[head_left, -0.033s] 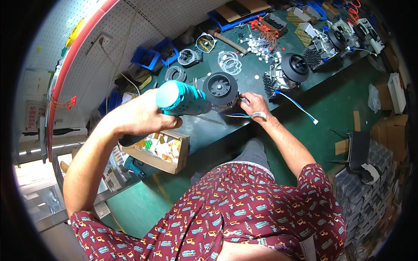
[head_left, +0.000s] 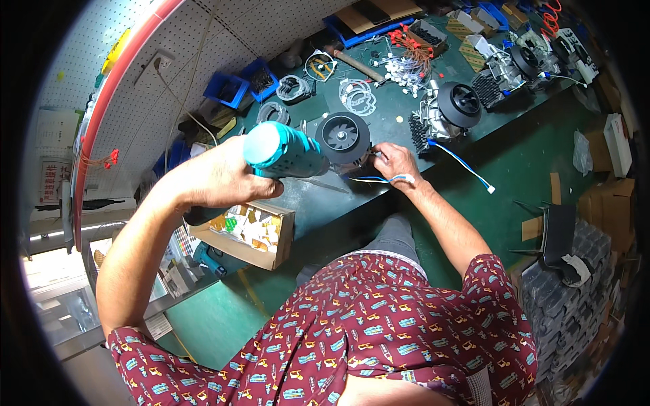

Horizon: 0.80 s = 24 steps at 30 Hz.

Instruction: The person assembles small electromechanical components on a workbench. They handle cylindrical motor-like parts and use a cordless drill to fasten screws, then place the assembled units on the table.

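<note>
A teal cordless power driver [head_left: 281, 152] is gripped in my left hand [head_left: 227, 179], which is closed round its handle. Its nose points right at a motor assembly with a round black fan wheel [head_left: 340, 135] on top, standing near the bench's front edge. Whether the tip touches the assembly is hidden behind the tool. My right hand [head_left: 395, 162] is closed, thumb and fingers pinching at the assembly's right side. Blue, yellow and white wires [head_left: 371, 179] run from the assembly to a white plug lying against my right wrist.
A similar fan unit [head_left: 450, 111] stands to the right, its cable hanging over the bench edge. More units [head_left: 518, 61] are farther right. An open carton of small parts [head_left: 250, 237] is left, below the driver. Metal rings [head_left: 357, 97] and blue bins [head_left: 227, 90] lie behind.
My left arm and the power driver have shifted very slightly. My right hand and the fan assembly stay in place.
</note>
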Each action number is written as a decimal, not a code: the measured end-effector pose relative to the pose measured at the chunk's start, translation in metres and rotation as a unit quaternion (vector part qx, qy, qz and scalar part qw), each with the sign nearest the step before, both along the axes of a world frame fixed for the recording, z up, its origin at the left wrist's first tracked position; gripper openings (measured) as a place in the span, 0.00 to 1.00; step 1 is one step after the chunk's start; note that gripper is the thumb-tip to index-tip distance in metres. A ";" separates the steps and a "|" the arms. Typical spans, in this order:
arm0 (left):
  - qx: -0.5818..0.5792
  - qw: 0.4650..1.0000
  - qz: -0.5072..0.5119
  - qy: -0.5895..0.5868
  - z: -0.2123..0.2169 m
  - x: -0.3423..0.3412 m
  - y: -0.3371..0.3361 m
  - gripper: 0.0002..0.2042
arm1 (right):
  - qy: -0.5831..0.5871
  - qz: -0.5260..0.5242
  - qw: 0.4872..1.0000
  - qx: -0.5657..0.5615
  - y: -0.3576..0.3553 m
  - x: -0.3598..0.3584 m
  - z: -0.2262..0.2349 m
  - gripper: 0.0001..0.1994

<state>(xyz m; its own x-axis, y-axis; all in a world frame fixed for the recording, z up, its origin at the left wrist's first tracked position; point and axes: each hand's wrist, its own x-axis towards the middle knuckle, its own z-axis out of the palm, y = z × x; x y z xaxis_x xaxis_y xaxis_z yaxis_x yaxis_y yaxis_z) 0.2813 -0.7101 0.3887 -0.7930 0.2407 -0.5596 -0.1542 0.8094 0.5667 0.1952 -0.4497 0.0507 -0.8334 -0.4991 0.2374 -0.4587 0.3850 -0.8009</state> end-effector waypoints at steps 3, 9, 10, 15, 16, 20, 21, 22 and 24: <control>-0.002 1.000 -0.005 -0.003 0.002 -0.004 0.003 0.21 | 0.030 0.006 0.999 0.009 0.000 0.001 -0.002 0.09; -0.052 0.999 -0.012 -0.014 -0.004 -0.005 0.003 0.20 | 0.028 0.019 0.999 0.000 0.001 0.000 -0.004 0.08; -0.059 0.998 -0.005 -0.023 -0.003 -0.004 0.004 0.20 | 0.029 0.019 0.999 -0.005 0.001 0.000 -0.005 0.08; -0.027 1.000 0.001 0.010 -0.009 -0.002 0.008 0.17 | 0.016 0.023 1.000 -0.003 0.002 -0.002 -0.003 0.08; -0.013 1.000 0.001 0.025 -0.010 -0.001 0.008 0.17 | 0.014 0.026 1.000 -0.005 0.002 -0.001 -0.002 0.08; -0.050 0.999 -0.003 -0.012 -0.007 -0.004 0.014 0.16 | -0.026 0.021 0.999 0.014 0.004 0.001 0.004 0.08; -0.056 0.998 -0.011 -0.026 -0.007 -0.005 0.015 0.17 | -0.011 0.018 1.000 0.007 0.003 0.001 0.002 0.08; -0.063 0.997 -0.019 -0.039 -0.007 -0.005 0.016 0.17 | 0.003 0.015 1.000 0.000 0.003 0.000 0.000 0.08; -0.070 0.997 -0.021 -0.038 -0.008 -0.005 0.017 0.18 | 0.005 0.016 1.000 -0.003 0.001 -0.001 -0.002 0.08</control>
